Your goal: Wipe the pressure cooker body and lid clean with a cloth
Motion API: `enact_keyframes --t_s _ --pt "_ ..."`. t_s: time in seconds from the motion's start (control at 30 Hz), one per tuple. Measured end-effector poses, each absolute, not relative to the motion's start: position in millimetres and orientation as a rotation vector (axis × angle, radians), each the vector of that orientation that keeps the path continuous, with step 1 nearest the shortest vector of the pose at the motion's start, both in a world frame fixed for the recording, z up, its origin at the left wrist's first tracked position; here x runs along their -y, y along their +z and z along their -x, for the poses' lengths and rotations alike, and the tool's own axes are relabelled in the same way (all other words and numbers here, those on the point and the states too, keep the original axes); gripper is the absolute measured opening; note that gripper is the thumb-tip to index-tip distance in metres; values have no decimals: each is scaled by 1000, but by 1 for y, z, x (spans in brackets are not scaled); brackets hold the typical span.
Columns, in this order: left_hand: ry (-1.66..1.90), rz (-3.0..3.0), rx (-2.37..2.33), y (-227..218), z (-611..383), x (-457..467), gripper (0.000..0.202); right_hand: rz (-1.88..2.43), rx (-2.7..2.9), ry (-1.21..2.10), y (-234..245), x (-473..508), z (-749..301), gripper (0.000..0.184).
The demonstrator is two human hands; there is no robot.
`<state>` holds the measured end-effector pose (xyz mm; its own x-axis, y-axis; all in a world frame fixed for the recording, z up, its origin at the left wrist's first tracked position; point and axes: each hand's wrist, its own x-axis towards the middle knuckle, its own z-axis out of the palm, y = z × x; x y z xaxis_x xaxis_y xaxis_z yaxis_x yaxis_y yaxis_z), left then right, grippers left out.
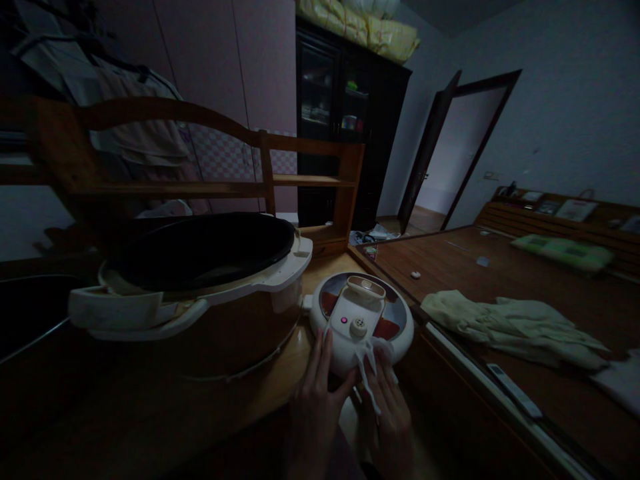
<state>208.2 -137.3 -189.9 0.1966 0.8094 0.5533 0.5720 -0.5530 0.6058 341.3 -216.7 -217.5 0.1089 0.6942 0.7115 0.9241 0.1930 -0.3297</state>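
A round white pressure cooker lid (403, 337) lies on the wooden surface, with a raised handle, a small valve knob and a pink-red button on top. My left hand (317, 383) rests its outstretched fingers against the lid's near left rim, holding nothing. Under the fingers of my right hand (389, 403) is a crumpled white tissue (369, 363), pressed onto the near right side of the lid. To the left stands the electric pressure cooker body (240, 327), uncovered, with a dark inner pot (210, 250) in it.
Behind the cooker is a wooden headboard with shelves (310, 180). At the right, a low brown bed surface (470, 260) carries a pale crumpled cloth (505, 327) and a white remote control (515, 390). Another dark pot (35, 313) shows at the left edge.
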Motion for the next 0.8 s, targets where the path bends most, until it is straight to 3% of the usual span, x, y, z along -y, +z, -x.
enact_keyframes --t_s 0.13,0.3,0.47,0.8 --pt "1308 -2194 -1294 -190 -208 137 77 1556 1650 -359 -222 222 -360 61" --pt "1301 -2211 -1319 -191 -208 136 77 1708 1156 -191 -218 213 -390 51" --pt "1317 -2226 -1334 -188 -208 137 75 1836 808 40 -198 194 -415 61" --pt "1357 -2166 -1286 -192 -209 137 76 1832 989 122 -155 145 -477 64"
